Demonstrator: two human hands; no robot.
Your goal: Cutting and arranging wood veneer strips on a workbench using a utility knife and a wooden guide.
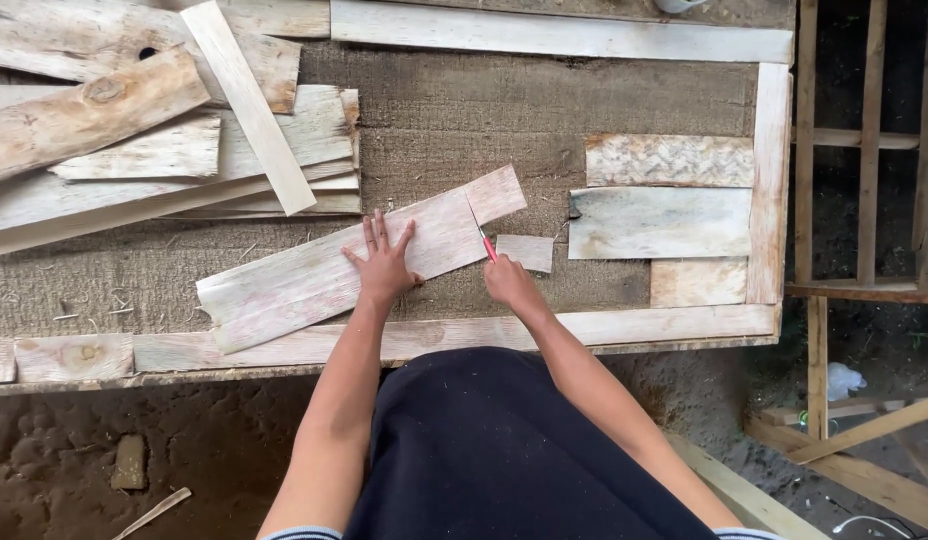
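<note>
A long pale wooden board (314, 275) lies tilted across the rough grey workbench (464, 110). My left hand (384, 262) rests flat on it, fingers spread, near its middle. My right hand (509, 283) holds a red pencil (487, 243) whose tip touches the board near its right end. A small cut-off piece of wood (525, 252) lies just right of the pencil.
A pile of rough planks (154, 130) fills the bench's left side. Thin strips frame the right part, with three flat pieces (664, 215) laid inside the frame. A wooden rack (869, 200) stands to the right. Dirt floor lies below.
</note>
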